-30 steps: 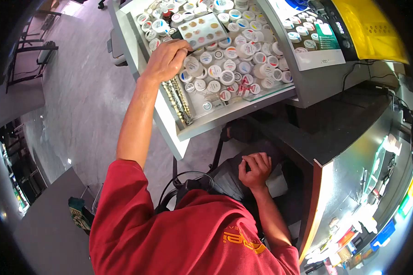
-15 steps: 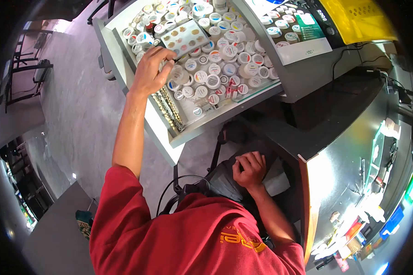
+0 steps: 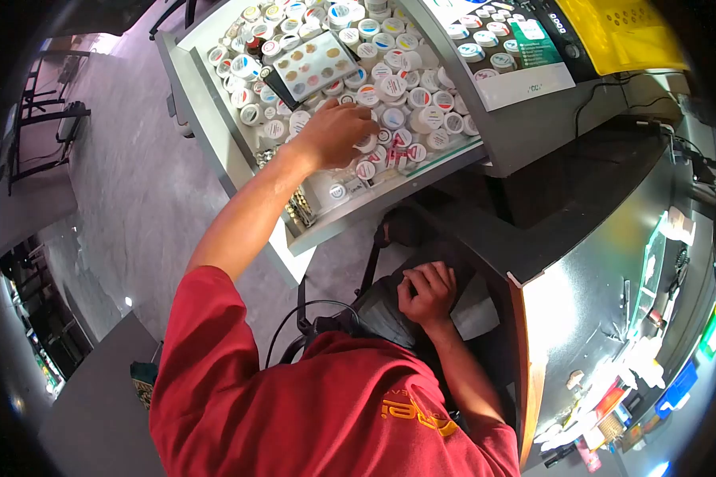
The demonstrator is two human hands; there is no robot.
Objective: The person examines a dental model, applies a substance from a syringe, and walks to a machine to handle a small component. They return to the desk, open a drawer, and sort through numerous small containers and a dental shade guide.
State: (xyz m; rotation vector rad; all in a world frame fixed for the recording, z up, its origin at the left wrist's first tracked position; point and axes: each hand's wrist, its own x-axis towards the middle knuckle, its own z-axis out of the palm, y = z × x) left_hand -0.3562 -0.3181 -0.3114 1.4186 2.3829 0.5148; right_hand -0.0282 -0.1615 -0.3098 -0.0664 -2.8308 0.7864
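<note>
My left hand (image 3: 334, 135) is over an open drawer (image 3: 350, 225), palm down among many small round lidded jars (image 3: 392, 86). Its fingers are bent and held together, and their tips and anything under them are hidden. Just above it, a palette (image 3: 317, 65) with rows of brown and pink patches lies on the jars, with a black case (image 3: 280, 86) at its left edge. Beaded strips (image 3: 299, 208) lie in the drawer's near left compartment, partly under my forearm. My right hand (image 3: 427, 292) rests on my lap, its fingers loosely curled with nothing visible in them.
Right of the drawer, a printed sheet (image 3: 525, 89) lies on the cabinet top beside a yellow object (image 3: 628, 36). A dark desk (image 3: 581, 318) with a pale edge stands at the right, with tools and boxes along its far side. Chairs stand at the far left.
My left hand has moved right and slightly down from the drawer's left side, uncovering the black case and the jars there. My right hand has hardly moved.
</note>
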